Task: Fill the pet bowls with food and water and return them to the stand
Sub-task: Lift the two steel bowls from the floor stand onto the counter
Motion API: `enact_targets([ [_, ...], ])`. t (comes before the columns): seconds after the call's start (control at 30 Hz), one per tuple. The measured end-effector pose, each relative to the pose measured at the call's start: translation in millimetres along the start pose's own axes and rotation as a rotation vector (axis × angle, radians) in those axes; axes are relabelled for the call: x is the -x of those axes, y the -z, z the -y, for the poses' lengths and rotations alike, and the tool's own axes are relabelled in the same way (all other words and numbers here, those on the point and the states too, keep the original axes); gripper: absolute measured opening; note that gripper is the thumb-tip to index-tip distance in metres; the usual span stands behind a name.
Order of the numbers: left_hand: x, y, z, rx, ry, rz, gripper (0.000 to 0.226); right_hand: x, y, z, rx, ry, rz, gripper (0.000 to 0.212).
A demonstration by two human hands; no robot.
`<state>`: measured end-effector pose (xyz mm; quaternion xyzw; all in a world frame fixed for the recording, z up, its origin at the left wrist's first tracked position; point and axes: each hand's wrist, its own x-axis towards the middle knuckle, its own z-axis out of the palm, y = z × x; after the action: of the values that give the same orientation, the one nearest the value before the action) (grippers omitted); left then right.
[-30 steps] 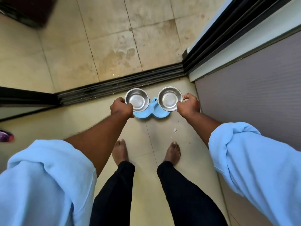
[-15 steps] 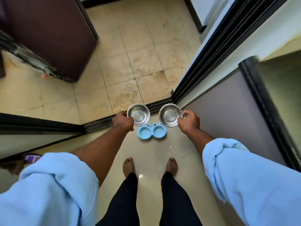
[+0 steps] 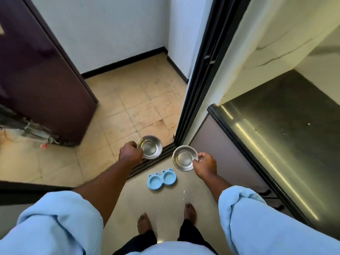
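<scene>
Standing taller than half a second ago, the person has carried both steel bowls up and away from the blue stand [image 3: 162, 178], which now lies alone on the floor [image 3: 161, 199] with its two round sockets fully in view. The left hand [image 3: 131, 151] has its fingers curled round the near rim of the left bowl [image 3: 150, 147], which has moved from just above the stand to over the dark door track [image 3: 147, 165] and the tiled floor beyond it. The right hand [image 3: 205, 164] pinches the rim of the right bowl [image 3: 184, 159], thumb on top, and holds it above and slightly right of the stand. The bowls sit further apart than before. Both look shiny inside; pale specks show at the bottom of the right one, too small to identify.

The bare feet no longer stand level: the right foot [image 3: 189, 210] is ahead of the left foot [image 3: 144, 224]. A small white scrap [image 3: 184, 192] lies between the stand and the right foot. A dark cabinet [image 3: 36, 80] stands to the left past the track, and a dark glossy surface [image 3: 285, 126] runs along the right, close beside the right arm. Ahead, the sliding-door frame [image 3: 198, 89] narrows the way through.
</scene>
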<state>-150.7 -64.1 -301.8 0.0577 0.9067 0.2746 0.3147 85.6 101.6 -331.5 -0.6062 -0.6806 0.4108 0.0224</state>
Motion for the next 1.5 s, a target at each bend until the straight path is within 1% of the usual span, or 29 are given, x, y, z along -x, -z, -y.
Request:
enact_targets([
  [0.13, 9, 12, -21, 0.024, -0.045, -0.006, 0.009, 14, 23, 12, -0.031, 0.04, -0.039, 0.014],
  [0.3, 25, 16, -62, 0.077, -0.136, 0.027, 0.009, 18, 59, 20, -0.035, 0.121, -0.09, 0.008],
  [0.47, 37, -4, -109, 0.056, -0.242, 0.095, 0.011, 6, 106, 24, -0.072, 0.154, -0.173, 0.005],
  [0.63, 51, -43, -160, 0.047, -0.323, 0.143, 0.01, -19, 163, 9, -0.137, 0.137, -0.31, 0.006],
  [0.77, 61, -85, -199, 0.038, -0.381, 0.191, 0.011, -38, 207, -15, -0.202, 0.081, -0.382, 0.003],
  [0.87, 70, -118, -230, 0.04, -0.421, 0.232, 0.013, -60, 236, -38, -0.263, -0.004, -0.427, 0.004],
  [1.03, 81, -164, -271, 0.001, -0.454, 0.281, 0.005, -94, 271, -66, -0.373, -0.13, -0.531, 0.011],
  [1.1, 84, -181, -287, -0.005, -0.445, 0.301, 0.004, -105, 281, -75, -0.406, -0.182, -0.56, 0.013],
  [1.17, 87, -196, -300, 0.003, -0.421, 0.327, 0.011, -113, 288, -81, -0.415, -0.226, -0.568, 0.012],
  [1.27, 91, -219, -317, -0.044, -0.376, 0.347, 0.008, -124, 294, -89, -0.413, -0.267, -0.557, 0.01],
  [1.4, 93, -240, -333, -0.075, -0.349, 0.35, 0.016, -132, 299, -94, -0.397, -0.309, -0.548, 0.012],
  [1.5, 96, -247, -336, -0.08, -0.323, 0.354, 0.033, -136, 302, -98, -0.374, -0.315, -0.528, 0.013],
])
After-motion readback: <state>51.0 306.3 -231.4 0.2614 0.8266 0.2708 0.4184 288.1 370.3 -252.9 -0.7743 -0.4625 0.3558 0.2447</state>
